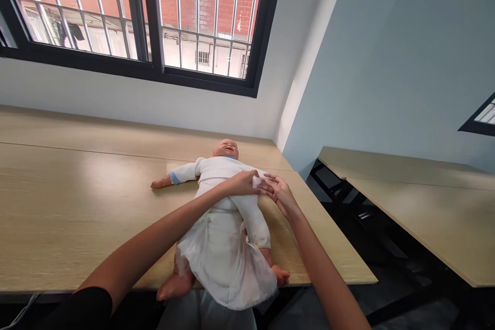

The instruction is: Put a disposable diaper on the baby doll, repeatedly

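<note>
A plastic baby doll (226, 165) lies on its back on a light wood table (77, 201), dressed in a white long-sleeved garment (220, 178) with a blue cuff. A loose white cloth wrap (220, 263) covers its lower body, and both bare feet stick out at the bottom. My left hand (243, 183) crosses over the doll's chest and pinches a small white cloth corner (256, 181). My right hand (279, 195) comes in from the right, its fingertips at that same corner. The doll's other arm is hidden under the cloth.
The table's right edge runs close to the doll, dropping to a dark floor. A second wood table (417, 191) stands beyond that gap. A barred window (154, 20) sits above the wall behind the table.
</note>
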Motion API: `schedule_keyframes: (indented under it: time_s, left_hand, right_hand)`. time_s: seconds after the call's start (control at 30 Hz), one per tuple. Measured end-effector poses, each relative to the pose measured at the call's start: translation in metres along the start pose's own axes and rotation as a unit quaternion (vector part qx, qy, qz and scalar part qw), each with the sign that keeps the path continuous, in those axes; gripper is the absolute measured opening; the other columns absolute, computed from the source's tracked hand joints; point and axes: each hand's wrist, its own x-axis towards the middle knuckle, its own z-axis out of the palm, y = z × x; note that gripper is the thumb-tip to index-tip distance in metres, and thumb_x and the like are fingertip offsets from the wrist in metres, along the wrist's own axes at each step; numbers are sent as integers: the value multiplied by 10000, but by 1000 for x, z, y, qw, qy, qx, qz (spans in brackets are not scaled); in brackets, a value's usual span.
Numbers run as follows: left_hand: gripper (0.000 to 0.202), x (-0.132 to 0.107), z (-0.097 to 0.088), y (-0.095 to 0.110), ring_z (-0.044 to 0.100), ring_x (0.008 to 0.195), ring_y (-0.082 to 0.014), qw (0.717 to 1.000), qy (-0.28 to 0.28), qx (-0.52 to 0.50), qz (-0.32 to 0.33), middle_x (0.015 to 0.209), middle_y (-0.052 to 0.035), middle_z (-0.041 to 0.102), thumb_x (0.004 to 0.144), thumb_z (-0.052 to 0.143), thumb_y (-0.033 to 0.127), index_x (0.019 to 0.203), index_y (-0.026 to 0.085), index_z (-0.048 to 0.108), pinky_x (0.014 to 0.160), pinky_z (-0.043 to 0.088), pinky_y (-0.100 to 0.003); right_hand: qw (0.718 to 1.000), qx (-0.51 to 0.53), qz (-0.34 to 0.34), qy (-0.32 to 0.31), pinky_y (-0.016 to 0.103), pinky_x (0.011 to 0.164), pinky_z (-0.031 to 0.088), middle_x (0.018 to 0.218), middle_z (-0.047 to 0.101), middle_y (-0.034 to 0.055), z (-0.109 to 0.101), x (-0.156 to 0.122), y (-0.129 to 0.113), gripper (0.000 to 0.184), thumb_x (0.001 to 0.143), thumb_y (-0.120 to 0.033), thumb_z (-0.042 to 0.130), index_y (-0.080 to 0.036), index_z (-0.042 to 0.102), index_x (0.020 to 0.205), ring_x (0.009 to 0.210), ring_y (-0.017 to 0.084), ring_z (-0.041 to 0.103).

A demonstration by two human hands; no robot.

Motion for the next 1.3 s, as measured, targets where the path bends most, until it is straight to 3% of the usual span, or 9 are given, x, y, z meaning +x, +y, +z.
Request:
schedule_keyframes:
  time_s: [0.1,0.27,0.37,0.53,0.63,0.9,1.13,1.2,1.3]
  left_hand:
    - [234,9,2,-5,558,661,-175,999,17,0,-27,656,28,584,670,738,307,815,175,610,620,432,-257]
    - [140,9,2,-17,572,703,-172,997,42,-26,-52,685,21,590,642,641,126,777,154,618,638,423,-249]
    - [180,7,1,-21,565,696,-160,996,49,-44,-54,694,21,584,638,586,89,802,141,637,637,423,-244]
    - [182,5,1,-21,530,662,-147,995,58,-63,-41,675,20,573,640,540,82,775,137,649,630,412,-245]
    - [179,5,2,-22,550,670,-152,995,60,-76,-38,693,7,608,645,527,74,763,137,645,634,428,-244]
    - [174,5,2,-27,589,697,-167,995,68,-63,-26,706,-4,657,657,546,92,774,143,664,621,454,-239]
    - [270,2,4,-17,618,739,-187,999,39,-7,12,731,-53,718,701,492,7,745,126,730,701,470,-258]
    - [275,1,4,-13,622,782,-194,997,4,70,34,785,-76,738,718,505,-15,758,118,742,742,465,-260]
    - [204,3,4,-8,609,923,-235,972,-44,226,54,922,-113,734,785,559,55,762,128,748,820,460,-288]
  right_hand:
    - [999,22,-18,-17,314,781,606,1060,701,67,0,0,1,355,714,-305,784,-198,611,1005,870,206,729]
    - [992,-85,-22,92,276,691,564,848,674,39,-13,11,13,310,614,-236,804,-182,640,871,763,165,675]
    - [986,-157,-8,57,310,691,541,825,683,49,-17,15,25,358,547,-268,828,-181,659,851,810,206,656]
    - [961,-260,-89,-10,395,851,501,944,705,71,-11,15,40,407,521,-355,831,-183,703,867,933,257,640]
    - [965,-242,-96,-33,363,798,506,884,704,58,-6,14,43,406,573,-427,804,-178,684,871,862,234,645]
    - [980,-168,-107,6,325,732,506,749,647,39,1,13,45,524,592,-640,773,-192,588,792,734,194,623]
    - [973,-183,-81,112,303,589,461,658,641,49,-10,15,41,490,561,-596,763,-191,578,764,634,196,594]
    - [972,-176,-79,130,301,586,460,655,640,51,-13,16,40,485,544,-580,766,-185,579,753,640,194,587]
    - [973,-167,-76,143,307,598,475,644,629,37,-14,16,38,480,525,-558,780,-176,588,741,638,189,584]
